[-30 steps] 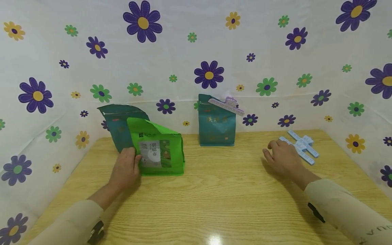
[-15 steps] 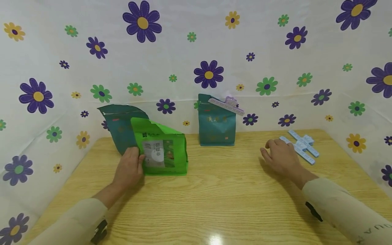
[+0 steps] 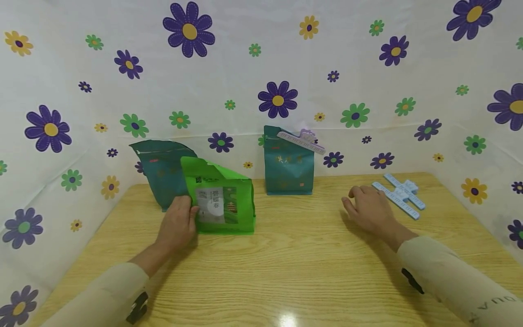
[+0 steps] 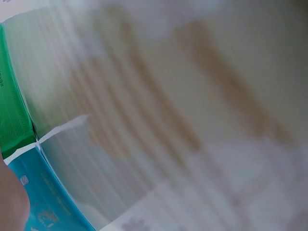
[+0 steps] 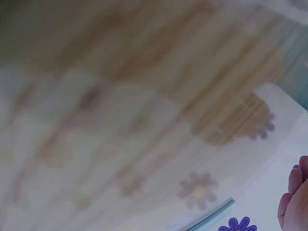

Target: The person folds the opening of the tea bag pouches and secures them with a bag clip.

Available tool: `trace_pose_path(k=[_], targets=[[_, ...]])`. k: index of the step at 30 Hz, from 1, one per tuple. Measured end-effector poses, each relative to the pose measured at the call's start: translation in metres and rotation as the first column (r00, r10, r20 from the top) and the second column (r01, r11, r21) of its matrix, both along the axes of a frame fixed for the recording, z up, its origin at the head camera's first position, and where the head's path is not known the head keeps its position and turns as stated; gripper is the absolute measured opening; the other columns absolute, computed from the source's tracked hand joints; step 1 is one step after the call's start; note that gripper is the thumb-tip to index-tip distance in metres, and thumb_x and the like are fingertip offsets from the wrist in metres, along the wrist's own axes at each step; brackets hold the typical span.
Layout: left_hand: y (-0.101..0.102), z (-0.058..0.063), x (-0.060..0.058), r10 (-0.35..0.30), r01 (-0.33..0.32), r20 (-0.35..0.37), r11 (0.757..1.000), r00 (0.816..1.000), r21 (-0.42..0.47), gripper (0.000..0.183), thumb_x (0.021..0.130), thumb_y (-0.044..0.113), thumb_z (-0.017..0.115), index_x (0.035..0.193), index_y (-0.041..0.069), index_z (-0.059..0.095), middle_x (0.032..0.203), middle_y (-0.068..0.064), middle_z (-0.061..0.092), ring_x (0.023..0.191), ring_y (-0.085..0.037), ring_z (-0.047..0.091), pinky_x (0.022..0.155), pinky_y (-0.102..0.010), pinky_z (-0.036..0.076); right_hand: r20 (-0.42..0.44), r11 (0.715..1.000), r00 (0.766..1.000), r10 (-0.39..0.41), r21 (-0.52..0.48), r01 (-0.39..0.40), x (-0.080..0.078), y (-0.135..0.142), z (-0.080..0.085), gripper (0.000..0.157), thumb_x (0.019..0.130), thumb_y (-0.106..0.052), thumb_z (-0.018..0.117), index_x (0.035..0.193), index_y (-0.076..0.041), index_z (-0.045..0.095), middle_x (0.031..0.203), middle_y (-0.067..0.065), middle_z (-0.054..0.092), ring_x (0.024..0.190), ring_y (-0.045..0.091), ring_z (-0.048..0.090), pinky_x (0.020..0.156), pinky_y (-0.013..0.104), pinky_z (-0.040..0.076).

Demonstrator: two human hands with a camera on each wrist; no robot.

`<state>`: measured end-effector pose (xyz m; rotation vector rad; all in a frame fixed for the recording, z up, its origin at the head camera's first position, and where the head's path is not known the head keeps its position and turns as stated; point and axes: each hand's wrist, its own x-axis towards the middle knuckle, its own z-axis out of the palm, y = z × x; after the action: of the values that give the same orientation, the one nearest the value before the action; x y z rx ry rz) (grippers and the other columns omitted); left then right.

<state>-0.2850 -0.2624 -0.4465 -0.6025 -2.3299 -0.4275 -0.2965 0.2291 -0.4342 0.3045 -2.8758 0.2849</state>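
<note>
At the left edge of a bright green tea bag (image 3: pixel 224 204), my left hand (image 3: pixel 177 225) grips it with the thumb on its front. The bag stands upright on the table with its top flap slanting. Close behind it leans a teal tea bag (image 3: pixel 161 168), partly covered; the left wrist view has the green bag (image 4: pixel 14 106) beside the teal one (image 4: pixel 48 187). My right hand (image 3: pixel 372 211) is loosely curled with nothing visible in it. Just beyond it lie two light blue bag clips (image 3: pixel 402 195); part of a blue strip (image 5: pixel 211 216) appears in the right wrist view.
Another teal tea bag (image 3: pixel 289 168) stands upright at the back middle, with a pale purple clip (image 3: pixel 302 141) across its top right. White flowered cloth (image 3: pixel 229 68) surrounds the wooden table (image 3: pixel 261 272) at the back and sides.
My left hand has slid the green bag to the right, baring more of the teal bag behind. The right hand has drifted slightly left, away from the blue clips.
</note>
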Motion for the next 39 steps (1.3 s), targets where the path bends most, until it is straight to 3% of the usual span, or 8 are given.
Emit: trace_pose_path(k=[9, 22, 27, 33, 39], targets=[[0.005, -0.001, -0.003, -0.045, 0.045, -0.030, 0.999, 0.999, -0.003, 0.025, 0.105, 0.014, 0.047, 0.085, 0.001, 0.039, 0.078, -0.012, 0.039, 0.079, -0.032, 0.044, 0.071, -0.042, 0.039, 0.010, 1.000, 1.000, 0.003, 0.003, -0.003, -0.001, -0.008, 0.001, 0.046, 0.105, -0.038, 0.039, 0.115, 0.001, 0.060, 0.117, 0.023, 0.064, 0.119, 0.045, 0.055, 0.099, 0.060, 0.039], [0.016, 0.002, -0.003, -0.018, 0.018, 0.035, 1.000, 0.999, -0.009, 0.020, 0.100, 0.006, 0.055, 0.087, 0.001, 0.040, 0.081, -0.012, 0.042, 0.080, -0.029, 0.044, 0.071, -0.040, 0.039, 0.008, 1.000, 1.000, 0.014, -0.010, -0.014, -0.004, -0.018, -0.001, 0.046, 0.105, -0.040, 0.040, 0.115, 0.000, 0.061, 0.119, 0.023, 0.064, 0.118, 0.043, 0.056, 0.096, 0.058, 0.039], [0.018, 0.000, -0.005, -0.037, 0.037, 0.015, 0.999, 0.999, -0.012, 0.021, 0.101, 0.009, 0.053, 0.086, 0.001, 0.041, 0.080, -0.011, 0.041, 0.080, -0.029, 0.044, 0.071, -0.040, 0.039, 0.005, 1.000, 1.000, 0.024, -0.017, -0.024, -0.004, -0.023, 0.000, 0.046, 0.105, -0.040, 0.041, 0.115, 0.000, 0.061, 0.119, 0.023, 0.064, 0.119, 0.043, 0.056, 0.097, 0.059, 0.039], [0.022, -0.002, -0.008, -0.077, 0.077, -0.027, 0.997, 0.997, -0.007, 0.029, 0.107, 0.021, 0.041, 0.086, 0.001, 0.040, 0.080, -0.012, 0.041, 0.080, -0.030, 0.045, 0.071, -0.041, 0.040, -0.007, 0.999, 1.000, 0.029, -0.025, -0.029, -0.004, -0.030, 0.000, 0.044, 0.104, -0.040, 0.042, 0.114, -0.001, 0.061, 0.118, 0.021, 0.065, 0.118, 0.041, 0.057, 0.097, 0.058, 0.040], [0.026, -0.002, -0.009, -0.107, 0.106, -0.055, 0.994, 0.993, -0.012, 0.026, 0.105, 0.016, 0.046, 0.085, 0.000, 0.039, 0.080, -0.012, 0.040, 0.080, -0.031, 0.045, 0.071, -0.042, 0.039, -0.005, 0.999, 1.000, 0.028, -0.042, -0.029, -0.005, -0.035, -0.001, 0.042, 0.104, -0.038, 0.043, 0.113, -0.001, 0.061, 0.119, 0.021, 0.065, 0.119, 0.040, 0.056, 0.096, 0.057, 0.040]])
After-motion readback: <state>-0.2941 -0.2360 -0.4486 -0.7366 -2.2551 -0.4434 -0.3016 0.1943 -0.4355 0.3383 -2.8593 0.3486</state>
